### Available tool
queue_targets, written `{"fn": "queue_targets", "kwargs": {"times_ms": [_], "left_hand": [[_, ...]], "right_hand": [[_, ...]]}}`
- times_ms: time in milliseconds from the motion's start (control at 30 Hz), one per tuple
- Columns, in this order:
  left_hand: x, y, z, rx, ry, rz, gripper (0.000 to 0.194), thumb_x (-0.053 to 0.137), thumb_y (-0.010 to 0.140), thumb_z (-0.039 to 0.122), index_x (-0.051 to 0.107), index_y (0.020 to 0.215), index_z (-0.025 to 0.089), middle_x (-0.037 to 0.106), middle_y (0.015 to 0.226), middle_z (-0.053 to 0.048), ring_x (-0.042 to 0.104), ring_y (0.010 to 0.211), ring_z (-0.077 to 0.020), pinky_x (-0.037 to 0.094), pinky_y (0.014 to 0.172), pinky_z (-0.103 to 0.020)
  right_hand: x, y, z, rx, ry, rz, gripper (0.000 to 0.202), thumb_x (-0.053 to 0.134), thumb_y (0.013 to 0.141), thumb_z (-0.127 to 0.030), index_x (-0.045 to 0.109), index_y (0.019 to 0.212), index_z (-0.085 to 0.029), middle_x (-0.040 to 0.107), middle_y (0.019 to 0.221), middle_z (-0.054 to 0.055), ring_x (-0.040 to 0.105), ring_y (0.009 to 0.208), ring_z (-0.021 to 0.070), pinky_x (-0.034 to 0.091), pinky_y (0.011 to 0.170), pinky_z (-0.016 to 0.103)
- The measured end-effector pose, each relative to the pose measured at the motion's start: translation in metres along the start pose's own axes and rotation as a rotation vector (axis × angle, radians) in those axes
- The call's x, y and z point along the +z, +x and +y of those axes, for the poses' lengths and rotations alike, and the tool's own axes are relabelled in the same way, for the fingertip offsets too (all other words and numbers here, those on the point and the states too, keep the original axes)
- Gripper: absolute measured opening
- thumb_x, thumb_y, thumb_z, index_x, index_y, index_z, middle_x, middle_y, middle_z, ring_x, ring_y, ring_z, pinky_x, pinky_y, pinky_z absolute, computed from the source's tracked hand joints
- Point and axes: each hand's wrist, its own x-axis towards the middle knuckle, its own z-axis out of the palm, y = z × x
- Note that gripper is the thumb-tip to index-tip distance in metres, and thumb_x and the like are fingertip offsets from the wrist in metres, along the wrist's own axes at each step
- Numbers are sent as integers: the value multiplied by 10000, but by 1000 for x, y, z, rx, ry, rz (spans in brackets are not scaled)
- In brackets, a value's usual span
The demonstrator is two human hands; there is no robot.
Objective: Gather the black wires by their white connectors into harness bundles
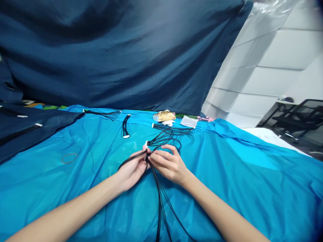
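Left hand (132,169) and right hand (169,163) pinch thin, flexible black wires (158,201); wrinkled, glossy blue sheet (214,181) beneath.

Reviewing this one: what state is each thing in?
Left hand: closed on black wires
Right hand: pinching the same wires
Black wires: bunched at the hands, trailing below
Short cable: lying bent, apart
Thin tan loop: lying loose
Gold packet: crumpled
Blue sheet: wrinkled
Dark curtain: hanging in folds
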Motion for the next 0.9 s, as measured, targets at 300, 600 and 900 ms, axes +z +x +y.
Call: {"fn": "queue_targets", "kwargs": {"times_ms": [300,600,900], "left_hand": [[0,1,2,-45,-22,-44,123,492,793,94,594,729,116,601,651,-10,544,580,-72,448,576,-192],[1,-1,3,-53,-20,-49,100,514,783,106,595,725,113,602,677,-17,542,591,-75,446,570,-191],[6,-3,6,-37,23,-39,182,458,821,129,598,706,114,627,673,-32,592,636,-111,486,717,-279]], "right_hand": [[-4,3,-4,103,-11,65,105,572,785,-134,592,878,-180,671,861,-6,554,803,105,396,865,334],[-3,1,-8,263,78,28,152,581,776,-176,612,920,-211,653,893,3,510,826,129,393,841,338],[-18,20,-15,698,566,142,119,536,801,-179,651,824,-201,661,855,35,562,846,163,450,794,351]]}}
